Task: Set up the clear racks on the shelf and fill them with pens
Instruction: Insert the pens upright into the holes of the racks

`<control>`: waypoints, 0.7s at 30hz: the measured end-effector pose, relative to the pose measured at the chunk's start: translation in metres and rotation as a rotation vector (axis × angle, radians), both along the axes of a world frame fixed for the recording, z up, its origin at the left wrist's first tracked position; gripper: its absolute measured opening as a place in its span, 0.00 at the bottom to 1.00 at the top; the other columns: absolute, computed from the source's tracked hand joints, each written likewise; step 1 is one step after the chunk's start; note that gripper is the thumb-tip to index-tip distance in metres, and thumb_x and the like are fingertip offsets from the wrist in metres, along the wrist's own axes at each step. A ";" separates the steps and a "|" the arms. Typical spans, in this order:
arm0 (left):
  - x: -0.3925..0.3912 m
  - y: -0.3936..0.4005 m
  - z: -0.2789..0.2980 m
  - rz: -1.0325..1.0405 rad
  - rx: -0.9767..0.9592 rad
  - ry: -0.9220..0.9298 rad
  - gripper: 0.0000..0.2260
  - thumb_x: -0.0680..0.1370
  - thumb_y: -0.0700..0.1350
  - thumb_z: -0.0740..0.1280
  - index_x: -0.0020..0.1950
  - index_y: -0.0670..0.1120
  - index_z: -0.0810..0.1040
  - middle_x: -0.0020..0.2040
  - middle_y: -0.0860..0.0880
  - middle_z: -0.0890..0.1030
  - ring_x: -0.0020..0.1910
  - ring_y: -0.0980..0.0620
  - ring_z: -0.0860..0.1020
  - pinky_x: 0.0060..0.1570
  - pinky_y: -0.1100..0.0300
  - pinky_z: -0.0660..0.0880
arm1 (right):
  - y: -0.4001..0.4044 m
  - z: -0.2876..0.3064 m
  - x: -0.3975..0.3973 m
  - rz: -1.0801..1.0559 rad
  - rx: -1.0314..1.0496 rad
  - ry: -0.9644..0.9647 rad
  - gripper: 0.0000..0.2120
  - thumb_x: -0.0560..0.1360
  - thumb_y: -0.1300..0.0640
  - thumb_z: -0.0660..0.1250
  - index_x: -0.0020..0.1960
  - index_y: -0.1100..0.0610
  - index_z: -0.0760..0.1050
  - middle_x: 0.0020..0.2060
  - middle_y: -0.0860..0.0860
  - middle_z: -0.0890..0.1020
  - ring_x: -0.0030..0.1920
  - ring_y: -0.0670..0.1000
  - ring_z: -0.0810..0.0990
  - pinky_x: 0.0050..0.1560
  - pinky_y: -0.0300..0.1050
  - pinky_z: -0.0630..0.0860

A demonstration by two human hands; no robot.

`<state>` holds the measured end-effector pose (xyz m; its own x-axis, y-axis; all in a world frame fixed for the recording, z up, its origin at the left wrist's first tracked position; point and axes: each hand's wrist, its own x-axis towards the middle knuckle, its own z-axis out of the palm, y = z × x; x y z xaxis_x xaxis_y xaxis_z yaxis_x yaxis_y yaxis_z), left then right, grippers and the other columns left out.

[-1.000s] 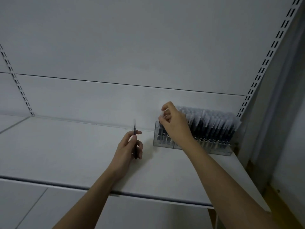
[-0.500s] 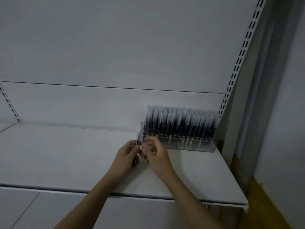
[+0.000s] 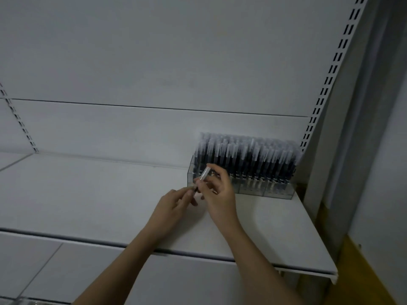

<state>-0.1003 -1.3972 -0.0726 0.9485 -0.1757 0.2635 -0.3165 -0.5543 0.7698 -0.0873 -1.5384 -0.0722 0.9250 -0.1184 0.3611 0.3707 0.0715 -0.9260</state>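
A clear rack [image 3: 273,191] stands at the back right of the white shelf [image 3: 88,194], packed with several dark pens [image 3: 246,157] with frosted caps standing upright. In front of the rack's left end both hands meet around one pen [image 3: 203,176], which is tilted with its frosted cap up. My right hand [image 3: 217,192] pinches the pen near its middle. My left hand [image 3: 171,205] holds the pen's lower end with its fingertips.
The shelf's back panel rises behind the rack. A slotted upright [image 3: 326,84] runs up at the right and another [image 3: 17,119] at the left. A lower shelf [image 3: 66,271] shows below the front edge. Yellow floor [image 3: 363,278] lies at the right.
My right hand left the rack, came down to my left hand and took hold of the pen held there. The view shifted to the right.
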 end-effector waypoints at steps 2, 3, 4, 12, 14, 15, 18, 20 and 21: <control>0.004 0.000 -0.005 0.168 0.118 -0.071 0.21 0.84 0.56 0.49 0.63 0.53 0.79 0.54 0.52 0.83 0.55 0.51 0.76 0.54 0.56 0.70 | -0.006 0.007 0.008 -0.078 0.036 -0.041 0.17 0.77 0.61 0.70 0.63 0.47 0.73 0.45 0.51 0.85 0.47 0.52 0.84 0.51 0.55 0.81; 0.005 0.000 -0.007 0.240 0.191 -0.102 0.26 0.81 0.58 0.46 0.65 0.53 0.78 0.60 0.52 0.81 0.61 0.50 0.73 0.60 0.54 0.67 | -0.010 0.013 0.012 -0.119 0.040 -0.065 0.17 0.78 0.61 0.70 0.63 0.48 0.73 0.44 0.51 0.85 0.47 0.52 0.84 0.51 0.52 0.81; 0.006 0.000 -0.009 0.277 0.285 -0.104 0.29 0.78 0.61 0.43 0.67 0.53 0.77 0.65 0.52 0.78 0.66 0.49 0.70 0.65 0.51 0.63 | -0.014 0.021 0.016 -0.159 0.025 -0.090 0.16 0.78 0.61 0.70 0.63 0.49 0.73 0.44 0.51 0.84 0.47 0.50 0.83 0.51 0.47 0.80; 0.010 -0.007 -0.019 0.205 0.710 -0.024 0.19 0.81 0.61 0.50 0.67 0.54 0.67 0.70 0.52 0.67 0.70 0.47 0.63 0.69 0.36 0.55 | -0.016 0.054 0.046 -0.287 -0.335 -0.279 0.17 0.80 0.58 0.67 0.67 0.49 0.72 0.42 0.44 0.79 0.42 0.45 0.79 0.46 0.41 0.80; 0.010 -0.007 -0.018 0.201 0.698 -0.035 0.19 0.81 0.60 0.50 0.67 0.54 0.68 0.69 0.52 0.68 0.69 0.47 0.64 0.68 0.37 0.56 | -0.013 0.055 0.051 -0.312 -0.381 -0.300 0.17 0.80 0.58 0.67 0.68 0.51 0.72 0.42 0.43 0.78 0.42 0.44 0.79 0.46 0.42 0.80; 0.009 -0.007 -0.017 0.198 0.688 -0.034 0.20 0.81 0.60 0.51 0.68 0.54 0.68 0.70 0.51 0.68 0.70 0.47 0.63 0.69 0.37 0.55 | -0.011 0.056 0.052 -0.322 -0.400 -0.302 0.17 0.80 0.58 0.66 0.69 0.52 0.71 0.42 0.44 0.77 0.42 0.43 0.78 0.46 0.43 0.80; 0.009 -0.008 -0.012 0.206 0.687 -0.007 0.21 0.82 0.60 0.51 0.71 0.53 0.66 0.74 0.50 0.65 0.74 0.46 0.60 0.72 0.37 0.51 | -0.011 0.060 0.059 -0.333 -0.462 -0.315 0.16 0.81 0.58 0.65 0.68 0.52 0.71 0.39 0.46 0.77 0.40 0.46 0.78 0.43 0.47 0.80; 0.009 -0.009 -0.011 0.215 0.681 0.001 0.21 0.82 0.60 0.52 0.72 0.53 0.66 0.75 0.50 0.65 0.74 0.46 0.59 0.72 0.38 0.50 | -0.014 0.062 0.064 -0.328 -0.517 -0.326 0.16 0.80 0.60 0.66 0.67 0.53 0.71 0.39 0.49 0.78 0.39 0.49 0.78 0.41 0.48 0.80; 0.009 -0.009 -0.011 0.223 0.673 0.003 0.21 0.82 0.60 0.53 0.72 0.53 0.66 0.75 0.50 0.65 0.75 0.46 0.58 0.72 0.38 0.50 | -0.015 0.060 0.066 -0.308 -0.561 -0.321 0.16 0.79 0.61 0.66 0.66 0.53 0.71 0.39 0.51 0.78 0.38 0.50 0.78 0.40 0.49 0.80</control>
<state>-0.0913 -1.4066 -0.0836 0.9815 -0.1011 0.1629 -0.1385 -0.9613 0.2381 -0.0211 -1.5531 -0.0120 0.7169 -0.0737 0.6932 0.5581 -0.5353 -0.6341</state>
